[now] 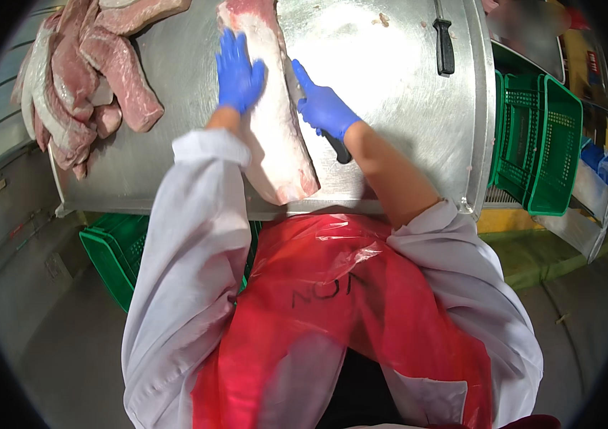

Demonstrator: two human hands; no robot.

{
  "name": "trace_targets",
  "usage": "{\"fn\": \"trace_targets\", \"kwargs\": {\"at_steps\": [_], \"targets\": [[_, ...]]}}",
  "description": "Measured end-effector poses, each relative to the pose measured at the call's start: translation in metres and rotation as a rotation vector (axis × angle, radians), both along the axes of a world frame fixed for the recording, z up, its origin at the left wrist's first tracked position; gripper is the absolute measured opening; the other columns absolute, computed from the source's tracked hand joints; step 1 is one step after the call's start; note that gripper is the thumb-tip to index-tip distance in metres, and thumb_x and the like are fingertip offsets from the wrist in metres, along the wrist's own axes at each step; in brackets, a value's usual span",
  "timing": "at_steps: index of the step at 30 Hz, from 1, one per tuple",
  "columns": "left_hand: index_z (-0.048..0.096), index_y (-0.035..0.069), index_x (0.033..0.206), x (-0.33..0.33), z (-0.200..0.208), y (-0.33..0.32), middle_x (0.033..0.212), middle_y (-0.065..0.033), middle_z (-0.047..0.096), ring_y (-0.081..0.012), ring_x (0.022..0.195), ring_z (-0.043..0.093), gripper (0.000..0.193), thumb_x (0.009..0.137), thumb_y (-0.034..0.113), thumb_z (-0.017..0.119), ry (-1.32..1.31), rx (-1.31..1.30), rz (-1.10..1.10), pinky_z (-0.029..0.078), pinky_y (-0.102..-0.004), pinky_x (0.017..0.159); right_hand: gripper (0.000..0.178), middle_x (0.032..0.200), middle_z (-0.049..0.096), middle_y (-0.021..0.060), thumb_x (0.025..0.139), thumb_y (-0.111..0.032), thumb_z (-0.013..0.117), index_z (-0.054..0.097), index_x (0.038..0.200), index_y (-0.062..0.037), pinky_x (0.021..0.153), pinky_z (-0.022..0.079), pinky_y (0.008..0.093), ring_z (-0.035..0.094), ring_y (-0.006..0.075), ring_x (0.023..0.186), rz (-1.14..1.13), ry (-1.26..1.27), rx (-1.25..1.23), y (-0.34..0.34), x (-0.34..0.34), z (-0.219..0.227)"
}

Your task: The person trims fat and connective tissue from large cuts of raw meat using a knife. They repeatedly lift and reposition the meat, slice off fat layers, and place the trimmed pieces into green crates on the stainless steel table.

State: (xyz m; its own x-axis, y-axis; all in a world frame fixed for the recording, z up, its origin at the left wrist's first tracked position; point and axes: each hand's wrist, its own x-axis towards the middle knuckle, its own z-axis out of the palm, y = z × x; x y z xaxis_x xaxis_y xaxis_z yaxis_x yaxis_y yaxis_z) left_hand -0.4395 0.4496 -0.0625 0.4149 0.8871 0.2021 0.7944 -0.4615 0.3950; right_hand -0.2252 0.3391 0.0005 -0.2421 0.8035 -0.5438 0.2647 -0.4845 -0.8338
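Nearest me hangs a red plastic apron, then the near edge of the steel table. On it I see 1 long pale slab of raw meat, long axis running from me toward the far edge. My left hand lies open and flat on it; my right hand grips a black-handled knife just beside it. I judge a slip on wet fat could swing the blade toward the left fingers.
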Motion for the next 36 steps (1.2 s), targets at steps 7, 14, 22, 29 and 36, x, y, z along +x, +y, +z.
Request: {"fn": "trace_targets", "kwargs": {"at_steps": [7,14,22,29,36], "targets": [[0.041,0.007,0.148,-0.005,0.027,-0.103,0.164,-0.0286,0.015,-0.0494,0.152,0.012,0.069,0.084,0.027,0.057,0.046,-0.088,0.025,0.011,-0.0608,0.121,0.081,0.072,0.062,0.0135,0.094,-0.007,0.047,0.007,0.164,-0.0229,0.053,0.054,0.0365,0.056,0.0201,0.050,0.007,-0.043,0.037,-0.007,-0.009,-0.009],[0.042,0.010,0.148,-0.004,0.020,-0.107,0.163,-0.0303,0.016,-0.0479,0.152,0.014,0.069,0.084,0.031,0.057,0.077,-0.058,0.086,0.012,-0.0580,0.122,0.081,0.066,0.062,0.0197,0.094,-0.008,0.044,0.002,0.163,-0.0172,0.055,0.055,0.0397,0.062,0.0262,0.053,0.121,-0.169,0.135,-0.125,-0.022,-0.018],[0.042,0.015,0.150,-0.014,0.009,-0.093,0.164,-0.0284,0.016,-0.0447,0.152,0.016,0.069,0.086,0.034,0.055,0.066,-0.003,0.017,0.015,-0.0560,0.123,0.083,0.070,0.062,0.0271,0.092,-0.008,0.051,0.005,0.161,-0.0041,0.060,0.050,0.0488,0.064,0.0372,0.059,0.052,-0.065,0.155,-0.241,-0.052,0.002],[0.027,0.021,0.158,-0.001,0.052,-0.062,0.168,-0.0206,0.003,-0.0388,0.156,0.003,0.088,0.083,0.051,0.063,0.270,-0.442,0.339,0.015,-0.0634,0.120,0.082,0.070,0.060,0.0249,0.092,-0.008,0.052,0.010,0.162,-0.0157,0.061,0.050,0.0438,0.060,0.0344,0.056,0.187,-0.153,0.063,-0.329,-0.016,0.076],[0.061,-0.004,0.129,-0.052,0.042,0.025,0.115,-0.0242,0.070,-0.0302,0.113,0.067,0.082,0.064,0.037,0.088,0.122,-0.565,0.350,0.054,-0.0385,0.094,0.085,0.070,0.059,0.0037,0.093,0.000,0.047,0.010,0.164,-0.0300,0.049,0.048,0.0275,0.052,0.0110,0.054,-0.409,-0.181,-0.047,-0.382,0.084,0.133]]}}
